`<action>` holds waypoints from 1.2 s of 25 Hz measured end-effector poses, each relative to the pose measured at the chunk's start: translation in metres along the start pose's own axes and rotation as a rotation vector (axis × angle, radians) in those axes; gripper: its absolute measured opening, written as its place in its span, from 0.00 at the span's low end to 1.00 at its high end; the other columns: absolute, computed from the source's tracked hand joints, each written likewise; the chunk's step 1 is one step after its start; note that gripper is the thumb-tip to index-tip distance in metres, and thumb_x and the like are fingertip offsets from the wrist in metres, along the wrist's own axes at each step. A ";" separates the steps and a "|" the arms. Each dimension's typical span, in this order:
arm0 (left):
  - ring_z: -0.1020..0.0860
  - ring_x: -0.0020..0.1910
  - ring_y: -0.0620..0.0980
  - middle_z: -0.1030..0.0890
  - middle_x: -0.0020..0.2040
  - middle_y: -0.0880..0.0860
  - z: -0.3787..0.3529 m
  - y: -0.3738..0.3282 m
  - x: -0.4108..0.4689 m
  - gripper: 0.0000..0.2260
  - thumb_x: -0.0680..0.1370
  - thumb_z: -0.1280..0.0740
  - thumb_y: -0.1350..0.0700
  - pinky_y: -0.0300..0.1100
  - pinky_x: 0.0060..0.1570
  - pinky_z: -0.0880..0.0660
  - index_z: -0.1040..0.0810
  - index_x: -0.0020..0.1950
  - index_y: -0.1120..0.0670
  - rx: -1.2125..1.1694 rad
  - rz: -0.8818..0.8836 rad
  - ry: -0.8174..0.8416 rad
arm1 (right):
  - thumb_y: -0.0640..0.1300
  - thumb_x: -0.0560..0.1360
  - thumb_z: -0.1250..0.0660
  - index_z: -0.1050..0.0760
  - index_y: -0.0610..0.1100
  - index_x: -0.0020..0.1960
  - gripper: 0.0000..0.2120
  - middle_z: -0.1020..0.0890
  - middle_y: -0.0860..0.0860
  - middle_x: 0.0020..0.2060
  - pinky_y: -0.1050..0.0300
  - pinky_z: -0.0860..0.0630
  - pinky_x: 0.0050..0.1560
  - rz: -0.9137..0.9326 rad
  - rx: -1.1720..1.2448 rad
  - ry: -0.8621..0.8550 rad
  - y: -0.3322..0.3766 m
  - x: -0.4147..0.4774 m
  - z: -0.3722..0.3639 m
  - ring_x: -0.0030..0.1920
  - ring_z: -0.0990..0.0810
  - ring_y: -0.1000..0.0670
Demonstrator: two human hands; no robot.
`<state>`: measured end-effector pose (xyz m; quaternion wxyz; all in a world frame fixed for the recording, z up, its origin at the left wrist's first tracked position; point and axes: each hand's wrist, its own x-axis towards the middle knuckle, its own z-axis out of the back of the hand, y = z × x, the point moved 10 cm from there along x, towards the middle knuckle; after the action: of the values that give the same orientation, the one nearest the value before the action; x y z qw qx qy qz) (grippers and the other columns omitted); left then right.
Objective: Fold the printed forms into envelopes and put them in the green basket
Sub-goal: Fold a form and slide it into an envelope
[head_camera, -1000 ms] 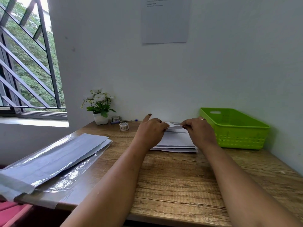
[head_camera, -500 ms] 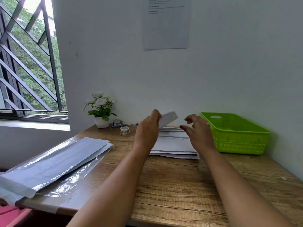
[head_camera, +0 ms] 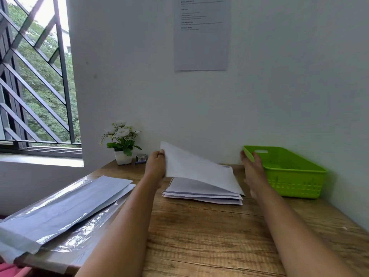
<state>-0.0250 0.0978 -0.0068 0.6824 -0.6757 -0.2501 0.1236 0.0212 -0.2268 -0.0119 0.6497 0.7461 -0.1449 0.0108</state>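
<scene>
L hand [head_camera: 155, 166] was raised over the worktop [head_camera: 199, 236], forearm stretched fwd, thumb & fingers pinching the left corner of the top form [head_camera: 199, 168]. That sheet sloped up to the left, its right edge down on the stack of forms [head_camera: 201, 193]. R hand [head_camera: 252, 166] reached fwd just right of the stack, thumb & fingers gripping the near-left rim corner of the green basket [head_camera: 289, 172]. Envelopes [head_camera: 60, 208] in plastic lay at the left.

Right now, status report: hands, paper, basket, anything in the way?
Left hand pinches top sheet by its corner, raised off the stack. Right hand at basket near corner, grip unclear. No envelopes visible in basket. Nothing blocking.
</scene>
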 end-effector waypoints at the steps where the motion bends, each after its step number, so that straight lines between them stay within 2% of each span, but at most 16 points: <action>1: 0.24 0.42 0.53 0.23 0.45 0.57 -0.001 0.015 -0.001 0.13 0.83 0.47 0.51 0.45 0.39 0.27 0.27 0.56 0.57 -0.032 0.122 0.053 | 0.53 0.77 0.37 0.44 0.47 0.76 0.31 0.33 0.46 0.71 0.47 0.34 0.69 -0.021 -0.079 0.017 -0.004 -0.001 0.000 0.70 0.32 0.44; 2: 0.24 0.43 0.54 0.23 0.45 0.57 0.001 0.030 -0.002 0.14 0.83 0.48 0.52 0.46 0.39 0.26 0.28 0.58 0.59 0.022 0.223 0.092 | 0.52 0.77 0.36 0.40 0.45 0.74 0.29 0.32 0.46 0.70 0.49 0.33 0.68 -0.044 -0.187 0.041 -0.011 -0.001 0.000 0.68 0.31 0.44; 3: 0.23 0.46 0.55 0.23 0.45 0.58 0.006 0.040 -0.002 0.15 0.83 0.48 0.53 0.47 0.41 0.25 0.29 0.61 0.61 0.185 0.271 0.109 | 0.50 0.76 0.34 0.36 0.43 0.72 0.27 0.30 0.46 0.68 0.52 0.32 0.65 -0.060 -0.286 0.093 -0.018 -0.002 -0.005 0.67 0.30 0.45; 5: 0.25 0.57 0.58 0.22 0.56 0.60 0.018 0.042 0.005 0.17 0.83 0.47 0.54 0.48 0.54 0.28 0.30 0.65 0.63 0.736 0.205 0.082 | 0.43 0.75 0.31 0.32 0.40 0.67 0.23 0.27 0.49 0.64 0.56 0.31 0.63 -0.081 -0.461 0.209 -0.029 -0.005 -0.015 0.64 0.28 0.47; 6: 0.26 0.62 0.58 0.24 0.62 0.60 0.018 0.037 0.006 0.18 0.83 0.47 0.53 0.46 0.58 0.29 0.31 0.67 0.64 0.930 0.147 0.075 | 0.40 0.73 0.29 0.32 0.38 0.68 0.26 0.27 0.47 0.65 0.54 0.30 0.64 -0.084 -0.537 0.239 -0.032 -0.004 -0.017 0.64 0.27 0.46; 8: 0.27 0.65 0.56 0.26 0.66 0.59 0.013 0.031 0.006 0.20 0.82 0.45 0.51 0.44 0.61 0.30 0.32 0.68 0.63 1.092 0.097 0.112 | 0.36 0.71 0.28 0.32 0.38 0.69 0.28 0.27 0.42 0.67 0.50 0.28 0.64 -0.084 -0.679 0.243 -0.033 -0.003 -0.016 0.64 0.26 0.42; 9: 0.27 0.65 0.56 0.26 0.66 0.58 0.010 0.029 0.007 0.21 0.82 0.44 0.50 0.44 0.60 0.30 0.32 0.69 0.62 1.151 0.078 0.130 | 0.35 0.71 0.28 0.31 0.38 0.69 0.28 0.27 0.42 0.67 0.52 0.27 0.63 -0.069 -0.748 0.228 -0.030 -0.003 -0.014 0.64 0.25 0.41; 12: 0.26 0.64 0.55 0.25 0.66 0.58 0.011 0.029 0.008 0.21 0.82 0.43 0.49 0.43 0.59 0.29 0.31 0.69 0.61 1.238 0.051 0.121 | 0.35 0.71 0.29 0.31 0.40 0.69 0.27 0.27 0.42 0.67 0.57 0.27 0.56 -0.035 -0.887 0.236 -0.027 -0.007 -0.015 0.63 0.24 0.42; 14: 0.26 0.63 0.54 0.25 0.66 0.57 0.015 0.031 0.008 0.19 0.82 0.43 0.51 0.42 0.57 0.28 0.31 0.69 0.60 1.247 0.053 0.091 | 0.35 0.70 0.28 0.30 0.41 0.69 0.28 0.27 0.41 0.66 0.57 0.26 0.53 -0.027 -0.916 0.270 -0.026 -0.011 -0.020 0.61 0.24 0.42; 21: 0.25 0.61 0.54 0.24 0.64 0.58 0.017 0.036 0.007 0.17 0.81 0.41 0.52 0.43 0.55 0.27 0.29 0.67 0.59 1.200 0.058 0.068 | 0.40 0.70 0.27 0.27 0.44 0.65 0.25 0.24 0.42 0.64 0.58 0.25 0.53 0.003 -1.052 0.284 -0.026 -0.016 -0.024 0.59 0.21 0.44; 24: 0.25 0.61 0.57 0.24 0.63 0.58 0.030 0.017 0.001 0.17 0.80 0.39 0.51 0.48 0.53 0.27 0.30 0.66 0.57 1.125 0.006 -0.084 | 0.44 0.71 0.27 0.27 0.43 0.66 0.24 0.24 0.43 0.63 0.58 0.27 0.54 0.035 -1.049 0.260 -0.025 -0.012 -0.024 0.60 0.23 0.45; 27: 0.25 0.59 0.59 0.23 0.61 0.58 0.054 0.000 0.002 0.14 0.79 0.38 0.55 0.49 0.50 0.27 0.29 0.64 0.56 0.931 -0.054 -0.271 | 0.47 0.73 0.30 0.25 0.40 0.64 0.21 0.23 0.44 0.52 0.59 0.30 0.51 0.120 -0.970 0.202 -0.018 -0.006 -0.023 0.54 0.24 0.47; 28: 0.25 0.59 0.60 0.23 0.61 0.58 0.060 0.002 0.005 0.14 0.78 0.38 0.57 0.49 0.50 0.28 0.28 0.64 0.55 0.867 -0.059 -0.290 | 0.47 0.73 0.30 0.24 0.40 0.63 0.20 0.23 0.45 0.52 0.59 0.31 0.51 0.152 -0.967 0.181 -0.015 -0.005 -0.022 0.54 0.24 0.47; 30: 0.25 0.60 0.60 0.23 0.62 0.59 0.058 0.016 0.017 0.17 0.78 0.37 0.57 0.50 0.50 0.28 0.30 0.67 0.53 0.869 -0.038 -0.216 | 0.47 0.73 0.30 0.24 0.43 0.61 0.18 0.24 0.44 0.60 0.57 0.30 0.56 0.215 -1.021 0.134 -0.011 -0.002 -0.021 0.59 0.24 0.45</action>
<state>-0.0375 0.1577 -0.0216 0.8749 -0.3050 -0.2573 0.2745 0.0250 -0.2047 -0.0195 0.9336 0.3132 -0.1657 0.0529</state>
